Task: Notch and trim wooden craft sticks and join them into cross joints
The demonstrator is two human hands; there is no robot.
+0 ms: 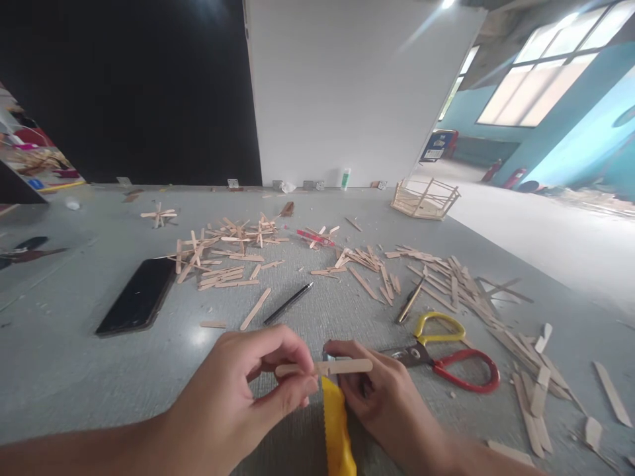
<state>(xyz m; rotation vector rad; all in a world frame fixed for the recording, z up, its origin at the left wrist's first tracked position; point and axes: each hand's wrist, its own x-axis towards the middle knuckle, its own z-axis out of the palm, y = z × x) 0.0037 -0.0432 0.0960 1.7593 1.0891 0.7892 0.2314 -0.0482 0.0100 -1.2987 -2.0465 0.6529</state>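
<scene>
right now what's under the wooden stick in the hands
Under the wooden stick, a yellow-handled utility knife sits with its metal tip right at the stick. The left hand and right hand pinch the stick; their fingers hide the blade's contact point.

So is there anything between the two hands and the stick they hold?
No. The left hand and the right hand both grip the stick directly. The yellow tool sits just below it, between the hands.

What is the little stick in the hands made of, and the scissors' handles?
The stick looks like pale, matte, bare wood, like a craft stick. The scissors' handles look like smooth plastic, one yellow, one red, slightly shiny; the blades look like metal.
</scene>
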